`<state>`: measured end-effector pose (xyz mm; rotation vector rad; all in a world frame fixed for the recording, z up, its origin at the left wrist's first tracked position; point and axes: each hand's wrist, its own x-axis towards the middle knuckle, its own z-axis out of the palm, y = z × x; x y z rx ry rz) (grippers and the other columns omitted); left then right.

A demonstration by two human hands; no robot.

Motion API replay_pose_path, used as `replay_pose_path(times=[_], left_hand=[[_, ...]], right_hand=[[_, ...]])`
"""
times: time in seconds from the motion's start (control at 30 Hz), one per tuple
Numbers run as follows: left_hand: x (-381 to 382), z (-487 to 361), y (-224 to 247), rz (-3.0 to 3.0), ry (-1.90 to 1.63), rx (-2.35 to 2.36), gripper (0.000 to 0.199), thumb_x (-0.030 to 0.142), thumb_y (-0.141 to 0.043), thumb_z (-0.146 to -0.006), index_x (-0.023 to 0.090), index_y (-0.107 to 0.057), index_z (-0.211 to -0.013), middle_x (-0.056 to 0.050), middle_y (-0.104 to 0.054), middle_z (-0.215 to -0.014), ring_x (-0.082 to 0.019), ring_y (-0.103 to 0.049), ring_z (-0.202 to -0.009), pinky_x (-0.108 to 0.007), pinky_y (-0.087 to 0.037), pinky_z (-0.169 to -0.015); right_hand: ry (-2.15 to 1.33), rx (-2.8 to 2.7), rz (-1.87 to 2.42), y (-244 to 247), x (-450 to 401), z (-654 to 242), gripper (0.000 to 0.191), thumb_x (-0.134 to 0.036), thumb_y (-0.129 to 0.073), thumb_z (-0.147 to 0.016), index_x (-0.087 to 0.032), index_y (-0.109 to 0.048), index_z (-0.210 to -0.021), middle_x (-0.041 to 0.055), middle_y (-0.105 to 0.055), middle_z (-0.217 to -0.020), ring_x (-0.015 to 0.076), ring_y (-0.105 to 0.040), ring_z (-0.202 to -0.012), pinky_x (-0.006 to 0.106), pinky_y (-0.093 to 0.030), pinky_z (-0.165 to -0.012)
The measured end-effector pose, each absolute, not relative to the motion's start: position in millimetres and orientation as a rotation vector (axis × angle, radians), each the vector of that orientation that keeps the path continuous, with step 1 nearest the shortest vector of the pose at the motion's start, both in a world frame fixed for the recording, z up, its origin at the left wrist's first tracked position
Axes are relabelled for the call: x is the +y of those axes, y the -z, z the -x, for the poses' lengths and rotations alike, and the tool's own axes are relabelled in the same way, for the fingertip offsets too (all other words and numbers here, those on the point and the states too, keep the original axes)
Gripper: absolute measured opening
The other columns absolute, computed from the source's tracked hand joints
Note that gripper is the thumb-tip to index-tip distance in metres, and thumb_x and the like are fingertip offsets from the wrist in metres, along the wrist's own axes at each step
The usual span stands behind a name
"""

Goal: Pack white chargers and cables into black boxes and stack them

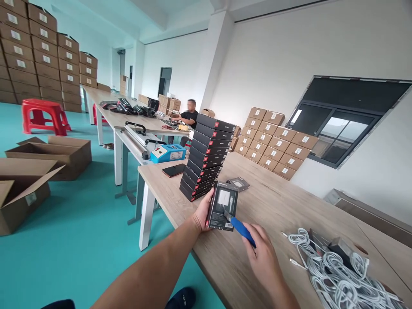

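Note:
My left hand (203, 211) grips a black charger box (222, 199) by its left side, holding it upright above the table. A white charger and a plug are printed on its face. In my right hand (260, 249) is a blue-handled scraper or knife (242, 229); its metal end lies against the lower part of the box, though I cannot tell if it cuts in. Right behind the held box rises a tall stack of black boxes (207, 154) with red corner marks. Another flat box (238, 183) lies beside the stack.
Coiled white cables (337, 274) heap at the table's right. A phone (174, 170) and a blue machine (168, 153) sit to the left. A co-worker (189, 118) sits at the far table. Open cartons (48, 156) and a red stool (45, 116) stand on the floor.

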<state>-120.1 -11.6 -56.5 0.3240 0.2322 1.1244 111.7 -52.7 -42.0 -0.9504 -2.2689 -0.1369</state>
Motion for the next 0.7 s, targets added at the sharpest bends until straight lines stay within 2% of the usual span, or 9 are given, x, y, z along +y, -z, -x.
replay_pose_path(times=[0.3,0.7], left_hand=[[-9.6,118.4,61.6,-0.351,-1.113,0.274,0.074,0.078,-0.059,-0.074,0.011,-0.068,-0.106,-0.016,-0.076,-0.087,-0.032,-0.073,-0.078,-0.05,-0.058,-0.079],[-14.8,117.1,54.7,-0.357,-1.13,0.296,0.075,0.079,-0.055,-0.078,0.01,-0.069,-0.106,-0.017,-0.075,-0.089,-0.033,-0.073,-0.081,-0.049,-0.058,-0.079]], right_hand=[[0.164,-2.295,0.972,43.0,-51.6,-112.0,0.033,-0.03,-0.042,-0.1,-0.029,-0.053,-0.132,0.008,-0.064,-0.115,0.0241,-0.064,-0.105,0.041,-0.059,-0.084],[0.106,-2.291,0.994,45.8,-50.1,-114.7,0.033,-0.028,-0.042,-0.1,-0.028,-0.054,-0.131,0.0088,-0.063,-0.115,0.0245,-0.064,-0.104,0.042,-0.059,-0.085]])
